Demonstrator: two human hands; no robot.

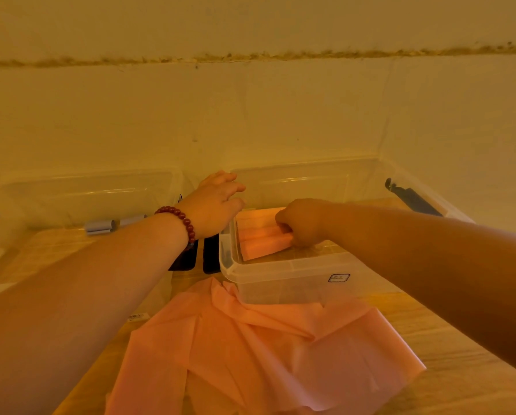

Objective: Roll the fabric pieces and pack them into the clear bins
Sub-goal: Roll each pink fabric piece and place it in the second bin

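step: packing | my R grip (303, 226) curled round pink roll (265, 245) inside clear bin (280, 284) | my L grip (217, 202) loose, resting on bin's left rim | nxt, I reckon: let go, roll flat fabric (265, 348) lying in front of bin

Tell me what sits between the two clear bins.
In the head view, two dark latches fill the gap between the left bin and the right bin; the left hand reaches over it.
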